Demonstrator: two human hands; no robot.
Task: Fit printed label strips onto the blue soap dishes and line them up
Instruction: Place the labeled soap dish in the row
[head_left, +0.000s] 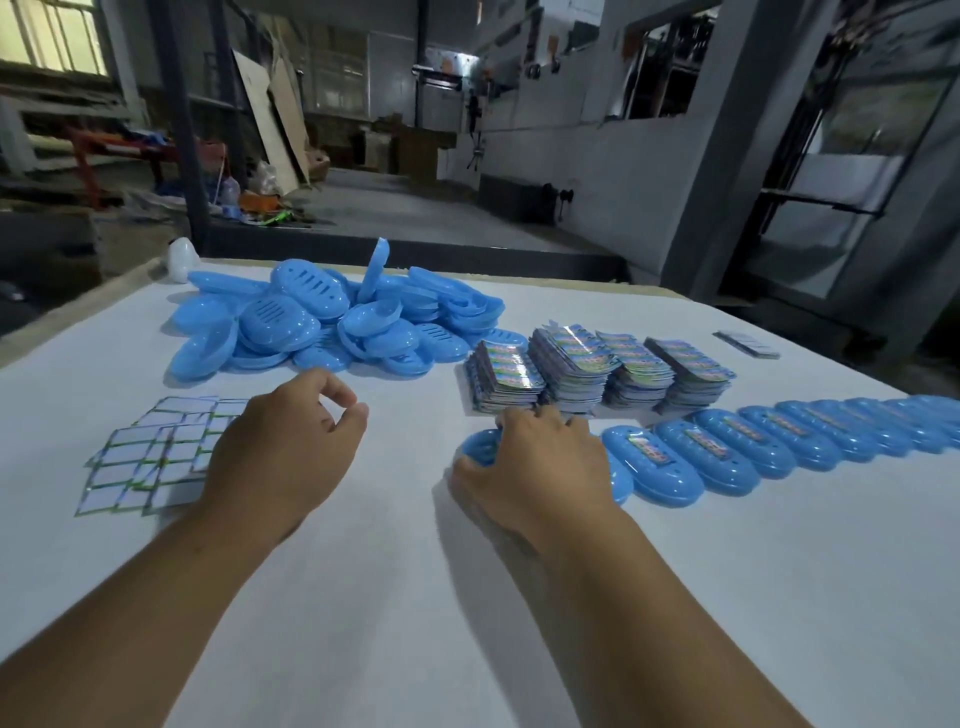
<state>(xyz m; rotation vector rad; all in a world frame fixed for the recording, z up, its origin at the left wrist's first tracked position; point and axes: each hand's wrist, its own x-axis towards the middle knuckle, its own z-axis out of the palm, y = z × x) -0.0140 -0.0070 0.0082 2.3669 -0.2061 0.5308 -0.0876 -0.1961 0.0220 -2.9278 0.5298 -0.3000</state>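
Note:
A heap of loose blue soap dishes (332, 322) lies at the far middle of the white table (395, 597). Stacks of printed label strips (597, 371) stand to its right. A row of labelled blue dishes (769, 441) runs from the centre toward the right edge. My right hand (535, 467) rests on the leftmost dish of that row (478, 448), gripping it and covering most of it. My left hand (291, 447) hovers over the table with fingers loosely curled and nothing in them, beside white sheets with green edges (150, 457).
A small white object (182, 259) sits at the far left table corner. A thin stack of cards (748, 344) lies at the far right. Beyond the table are a workshop floor, boards leaning on a post and grey machinery at the right.

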